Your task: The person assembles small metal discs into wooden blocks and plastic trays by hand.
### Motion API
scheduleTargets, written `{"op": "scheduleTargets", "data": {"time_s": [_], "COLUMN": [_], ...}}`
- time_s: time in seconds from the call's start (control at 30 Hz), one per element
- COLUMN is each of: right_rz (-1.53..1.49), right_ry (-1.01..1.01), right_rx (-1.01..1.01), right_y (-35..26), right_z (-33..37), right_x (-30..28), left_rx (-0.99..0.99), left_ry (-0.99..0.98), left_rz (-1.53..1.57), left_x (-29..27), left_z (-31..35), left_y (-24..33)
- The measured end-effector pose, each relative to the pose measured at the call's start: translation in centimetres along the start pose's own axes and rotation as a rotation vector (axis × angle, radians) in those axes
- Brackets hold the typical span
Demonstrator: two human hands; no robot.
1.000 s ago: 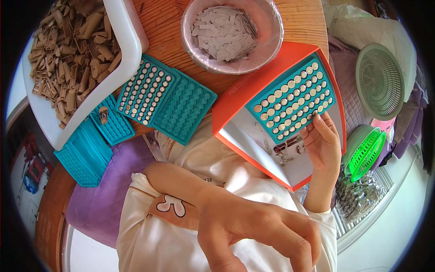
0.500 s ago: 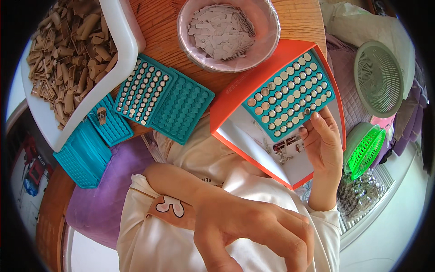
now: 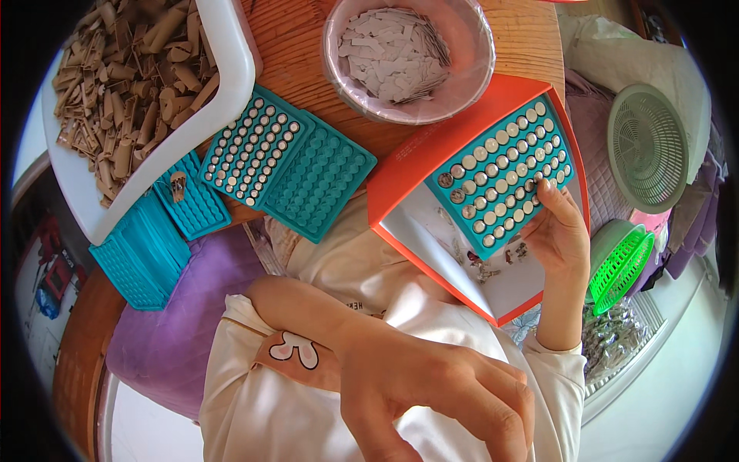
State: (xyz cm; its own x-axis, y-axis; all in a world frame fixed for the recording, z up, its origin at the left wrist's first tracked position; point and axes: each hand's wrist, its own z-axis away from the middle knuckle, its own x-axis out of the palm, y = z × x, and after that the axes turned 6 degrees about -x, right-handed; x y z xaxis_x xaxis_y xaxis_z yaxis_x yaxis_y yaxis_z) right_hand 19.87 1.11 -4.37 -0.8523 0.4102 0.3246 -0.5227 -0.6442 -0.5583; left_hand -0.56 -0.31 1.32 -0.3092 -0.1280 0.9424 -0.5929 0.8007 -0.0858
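The wooden tabletop (image 3: pixel 531 35) is the biggest thing, on the far side of the orange box (image 3: pixel 439 142). A white tub (image 3: pixel 235 69) of brown scraps is left of the orange box, and a pink bowl (image 3: pixel 466 54) of pale chips is just beyond it. The teal tray (image 3: pixel 443 195) is over the open part of the orange box. It looks like thin plastic, so it is probably light and a bit bendy, and best held by its rim. The right hand (image 3: pixel 562 235), above the right side of the orange box, pinches the tray's near edge with its thumb on top. The left hand (image 3: pixel 439 385), on the near side of the orange box, has bent fingers; the tips are out of view, so I cannot tell if it holds anything. Smallest are the round discs (image 3: pixel 502 186) in the tray. They look hard and slippery and might spill if it tips.
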Motion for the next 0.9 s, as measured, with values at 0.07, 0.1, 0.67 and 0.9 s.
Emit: {"op": "scheduleTargets", "data": {"time_s": [0.07, 0.1, 0.67, 0.9], "right_rz": [-0.08, -0.093, -0.159, -0.11], "right_ry": [-0.009, -0.016, -0.215, -0.141], "right_rx": [0.011, 0.016, 0.069, 0.088], "right_y": [0.1, 0.2, 0.6, 0.0], "right_z": [-0.1, -0.1, -0.5, -0.5], "right_x": [-0.1, -0.5, -3.0, -2.8], "left_rx": [0.002, 0.008, 0.055, 0.055], "left_ry": [-0.006, -0.006, -0.123, -0.101], "left_rz": [0.011, 0.009, -0.453, -0.412], "left_x": [-0.3, -0.3, -2.8, -3.0], "left_z": [0.1, 0.2, 2.0, 2.7], "left_y": [-0.1, -0.2, 0.4, -0.1]}}
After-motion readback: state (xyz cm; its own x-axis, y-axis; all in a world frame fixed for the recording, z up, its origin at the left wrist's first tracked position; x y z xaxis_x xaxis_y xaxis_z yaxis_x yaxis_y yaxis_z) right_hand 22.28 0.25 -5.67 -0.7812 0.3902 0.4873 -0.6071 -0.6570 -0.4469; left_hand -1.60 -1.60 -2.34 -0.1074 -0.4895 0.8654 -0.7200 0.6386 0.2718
